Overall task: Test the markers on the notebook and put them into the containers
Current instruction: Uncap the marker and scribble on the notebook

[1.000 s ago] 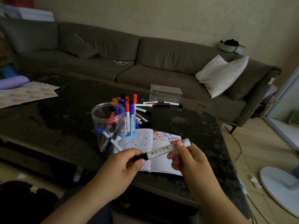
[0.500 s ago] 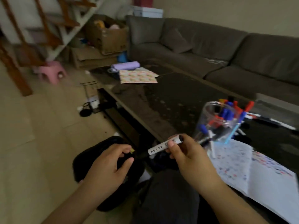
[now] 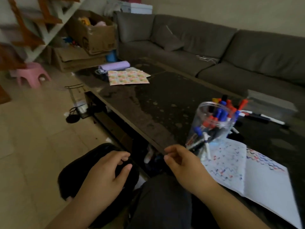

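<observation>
two loosely curled hands, seemingly empty, near a clear round jar [image 3: 212, 128].

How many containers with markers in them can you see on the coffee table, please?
2: the clear round jar near the notebook, and a second holder right behind it, mostly hidden, its markers poking above the jar's rim.

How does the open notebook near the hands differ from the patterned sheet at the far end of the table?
The notebook lies open at the near edge, beside the clear jar of markers; the patterned sheet lies at the far end, next to a purple roll. The notebook's pages are white with red and blue wavy test scribbles; the sheet is covered all over in a pastel pink and yellow print. Both rest flat on the dark table.
</observation>
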